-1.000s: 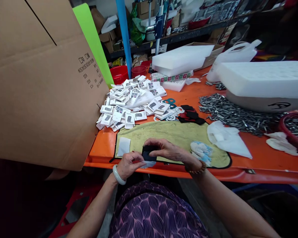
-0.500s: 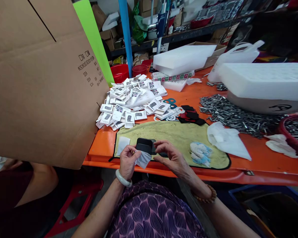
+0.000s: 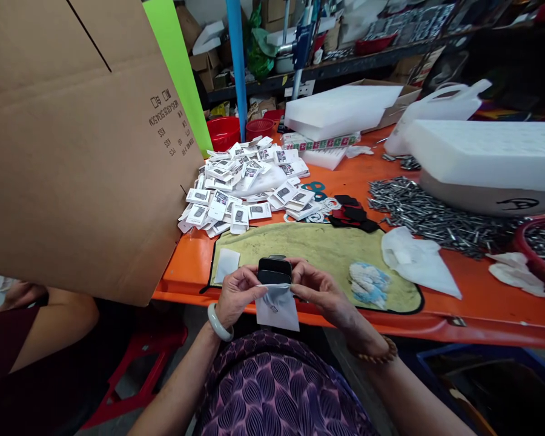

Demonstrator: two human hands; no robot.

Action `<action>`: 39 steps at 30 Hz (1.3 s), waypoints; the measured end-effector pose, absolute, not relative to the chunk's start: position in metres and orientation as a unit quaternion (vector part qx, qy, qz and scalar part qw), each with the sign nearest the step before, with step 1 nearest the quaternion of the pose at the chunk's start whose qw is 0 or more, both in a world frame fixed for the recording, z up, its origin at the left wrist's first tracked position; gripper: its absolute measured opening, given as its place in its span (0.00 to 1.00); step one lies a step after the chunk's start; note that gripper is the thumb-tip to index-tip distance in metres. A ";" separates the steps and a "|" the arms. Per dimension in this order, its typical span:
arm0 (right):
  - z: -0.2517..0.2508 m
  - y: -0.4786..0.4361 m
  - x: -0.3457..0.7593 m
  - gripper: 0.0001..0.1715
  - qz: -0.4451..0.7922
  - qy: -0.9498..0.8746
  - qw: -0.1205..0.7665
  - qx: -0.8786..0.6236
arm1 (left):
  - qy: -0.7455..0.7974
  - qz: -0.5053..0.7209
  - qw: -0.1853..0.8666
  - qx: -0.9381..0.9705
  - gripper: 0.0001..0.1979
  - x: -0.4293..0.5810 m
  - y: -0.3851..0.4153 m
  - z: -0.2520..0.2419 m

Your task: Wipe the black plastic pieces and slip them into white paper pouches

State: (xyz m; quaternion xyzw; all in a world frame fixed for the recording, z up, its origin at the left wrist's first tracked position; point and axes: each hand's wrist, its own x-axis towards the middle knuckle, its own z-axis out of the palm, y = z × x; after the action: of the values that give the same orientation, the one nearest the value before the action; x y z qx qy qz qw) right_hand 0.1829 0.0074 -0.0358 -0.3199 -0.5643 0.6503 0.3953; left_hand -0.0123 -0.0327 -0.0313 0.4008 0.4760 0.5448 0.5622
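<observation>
Head view: black item [image 3: 275, 270] at the top edge of a white pouch [image 3: 279, 315].
A carton [image 3: 91, 157] walls the left; the left hand [image 3: 237, 298] pinches the pouch's left side near the table rim [image 3: 181, 295]; the right hand [image 3: 321, 292] pinches the other side, a strip of mat [image 3: 336, 254] separating it from a knitted bundle [image 3: 369, 283].

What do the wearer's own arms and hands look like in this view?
Both hands are ungloved. Above the left hand, a smooth, pale, rounded bangle circles the wrist; above the right hand is a brown beaded bracelet. The left forearm and right forearm are bare, with no sleeve in sight.
</observation>
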 end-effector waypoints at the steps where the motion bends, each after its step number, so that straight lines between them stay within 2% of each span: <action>1: -0.033 0.007 0.184 0.21 0.656 -0.559 0.394 -0.320 | 0.467 0.539 0.568 0.411 0.21 -0.014 -0.033 -0.029; 11: -0.037 0.005 0.177 0.19 0.678 -0.548 0.386 -0.300 | 0.423 0.532 0.588 0.438 0.17 -0.016 -0.034 -0.020; 16: -0.052 0.007 0.164 0.17 0.639 -0.541 0.418 -0.352 | 0.462 0.589 0.552 0.367 0.16 -0.011 -0.031 -0.038; 19: -0.066 0.007 0.154 0.23 0.598 -0.603 0.373 -0.373 | 0.483 0.603 0.549 0.320 0.17 -0.010 -0.028 -0.053; 21: -0.077 0.009 0.147 0.20 0.591 -0.629 0.336 -0.377 | 0.498 0.597 0.548 0.308 0.17 -0.012 -0.027 -0.064; 24: -0.095 0.020 0.135 0.17 0.638 -0.591 0.324 -0.372 | 0.529 0.613 0.506 0.297 0.16 -0.022 -0.025 -0.079; 29: -0.123 0.059 0.114 0.25 0.687 -0.508 0.310 -0.417 | 0.575 0.658 0.437 0.211 0.21 -0.050 -0.026 -0.098; 31: -0.133 0.074 0.106 0.22 0.651 -0.534 0.303 -0.448 | 0.582 0.666 0.426 0.191 0.23 -0.059 -0.029 -0.102; 35: -0.148 0.089 0.093 0.14 0.491 -0.651 0.287 -0.503 | 0.582 0.671 0.429 0.162 0.23 -0.063 -0.035 -0.106; 39: -0.145 0.079 0.094 0.14 0.428 -0.696 0.303 -0.491 | 0.590 0.662 0.435 0.156 0.23 -0.058 -0.035 -0.107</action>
State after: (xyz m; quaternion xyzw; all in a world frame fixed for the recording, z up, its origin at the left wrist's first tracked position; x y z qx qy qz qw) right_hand 0.0938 0.0792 -0.1448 -0.4906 -0.6960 0.4281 0.3027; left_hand -0.0577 -0.0352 -0.1073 0.1561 0.5898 0.6625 0.4347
